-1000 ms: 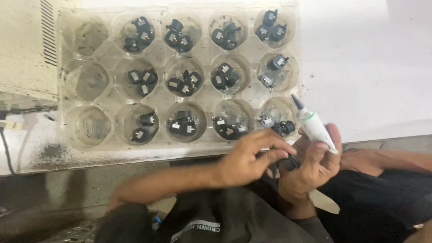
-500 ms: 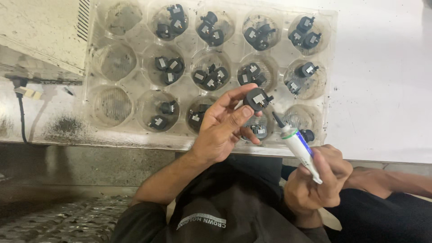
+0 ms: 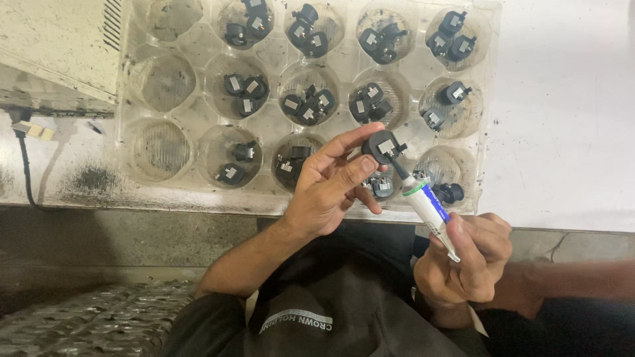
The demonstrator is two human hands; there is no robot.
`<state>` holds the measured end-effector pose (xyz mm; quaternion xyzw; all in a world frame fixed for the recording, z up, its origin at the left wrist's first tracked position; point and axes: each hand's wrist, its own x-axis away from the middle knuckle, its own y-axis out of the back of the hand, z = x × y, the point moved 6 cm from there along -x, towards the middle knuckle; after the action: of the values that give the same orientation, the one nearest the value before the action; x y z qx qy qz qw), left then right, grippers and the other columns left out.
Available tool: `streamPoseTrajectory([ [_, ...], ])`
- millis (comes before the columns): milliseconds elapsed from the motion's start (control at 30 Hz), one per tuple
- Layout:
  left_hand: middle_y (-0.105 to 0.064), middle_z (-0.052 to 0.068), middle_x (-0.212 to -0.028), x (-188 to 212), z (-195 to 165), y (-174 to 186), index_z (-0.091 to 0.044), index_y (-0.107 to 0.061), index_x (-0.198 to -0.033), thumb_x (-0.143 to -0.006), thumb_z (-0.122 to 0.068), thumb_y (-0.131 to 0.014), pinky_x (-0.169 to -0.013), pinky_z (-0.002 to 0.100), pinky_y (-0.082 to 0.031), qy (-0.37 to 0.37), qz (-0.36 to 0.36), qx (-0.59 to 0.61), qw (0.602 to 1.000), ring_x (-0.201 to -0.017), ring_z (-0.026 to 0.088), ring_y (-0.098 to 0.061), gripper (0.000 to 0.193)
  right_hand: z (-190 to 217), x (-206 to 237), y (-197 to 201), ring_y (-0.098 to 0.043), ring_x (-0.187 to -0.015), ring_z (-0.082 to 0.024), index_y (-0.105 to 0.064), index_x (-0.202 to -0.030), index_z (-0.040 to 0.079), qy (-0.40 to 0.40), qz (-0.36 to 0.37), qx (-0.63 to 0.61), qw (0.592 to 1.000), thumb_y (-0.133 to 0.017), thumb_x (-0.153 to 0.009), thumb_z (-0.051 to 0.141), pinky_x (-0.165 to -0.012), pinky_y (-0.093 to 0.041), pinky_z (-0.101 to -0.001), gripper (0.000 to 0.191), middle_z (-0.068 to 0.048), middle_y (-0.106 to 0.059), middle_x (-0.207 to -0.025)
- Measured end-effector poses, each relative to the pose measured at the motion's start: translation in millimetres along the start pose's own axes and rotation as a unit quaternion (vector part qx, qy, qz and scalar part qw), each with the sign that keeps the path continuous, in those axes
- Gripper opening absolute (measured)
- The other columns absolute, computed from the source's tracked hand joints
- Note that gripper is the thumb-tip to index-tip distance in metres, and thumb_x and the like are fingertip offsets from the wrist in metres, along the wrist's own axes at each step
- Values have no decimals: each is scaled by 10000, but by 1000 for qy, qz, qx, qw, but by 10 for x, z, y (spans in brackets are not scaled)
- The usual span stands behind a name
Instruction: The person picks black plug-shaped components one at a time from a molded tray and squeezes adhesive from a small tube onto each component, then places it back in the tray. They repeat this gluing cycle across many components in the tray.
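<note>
Tray: a clear plastic tray [image 3: 198, 49] with round cups in three rows lies on the white table [image 3: 562, 112], just past the hands.
Left column of cups: the three cups at the tray's left end hold no parts.
Other cups: each holds a few small black parts [image 3: 241, 92] with pale square faces, two to four to a cup; the cup at the near right [image 3: 450, 192] shows one part, and the cup behind the hands is partly hidden.
Left hand: the left hand [image 3: 327, 192] is raised over the near row, its fingers [image 3: 354, 173] pinched on one black round part [image 3: 382, 145] by its rim.
Right hand: the right hand [image 3: 466, 261] has its fingers wrapped around a white tube [image 3: 430, 211] with a blue and green label; its dark nozzle tip touches the held part.
Held part: above the tray's near row, between the two hands, clear of the cups.
Change from half a second ago: the tube tip has come up from just below the part to meet it; the left hand keeps the same pinch.
Change from a second ago: both hands were low at the table edge then; now the part is lifted over the tray.
</note>
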<state>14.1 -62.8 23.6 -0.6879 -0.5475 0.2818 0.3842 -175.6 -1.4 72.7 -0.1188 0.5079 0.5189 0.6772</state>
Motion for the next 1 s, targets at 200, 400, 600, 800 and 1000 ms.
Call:
streamPoseTrajectory([
  [200,-641,98,-1260,0,69,69,0,-503,-1529,-1070,-99,-665,-696,335,-668,6,-12,5,1000,-1137,177,-641,497,6,47,29,-639,-905,-243,-646,-1236,38,7,1,7,1000,-693,-846,-139,-732,-424,-358,431,-96,-604,-1074],
  [400,-632,83,-1088,13,263,123,-20,-578,-1337,-1051,-147,-708,-550,315,-642,41,-33,33,998,-976,191,-684,339,17,44,35,-664,-908,-263,-609,-1282,52,37,-19,48,998,-655,-943,-70,-773,-474,-381,362,-112,-557,-1103],
  [600,-663,96,-963,13,349,160,-58,-572,-1209,-1028,-155,-723,-508,311,-631,48,-39,72,996,-861,200,-713,255,13,79,41,-659,-981,-270,-604,-1314,75,13,0,66,998,-663,-1013,-22,-799,-465,-375,322,-103,-560,-1141],
  [800,-676,116,-965,30,357,168,-43,-593,-1211,-1031,-131,-716,-504,288,-618,62,-28,69,995,-841,178,-712,234,2,80,23,-657,-958,-260,-613,-1305,84,12,4,65,998,-689,-1002,-3,-792,-441,-372,324,-95,-574,-1134],
  [1000,-683,109,-981,21,355,174,-35,-588,-1167,-1027,-148,-722,-489,287,-613,66,-37,74,994,-814,172,-709,225,18,101,48,-648,-976,-245,-610,-1324,96,-5,36,75,997,-689,-1024,22,-830,-429,-363,319,-79,-577,-1139],
])
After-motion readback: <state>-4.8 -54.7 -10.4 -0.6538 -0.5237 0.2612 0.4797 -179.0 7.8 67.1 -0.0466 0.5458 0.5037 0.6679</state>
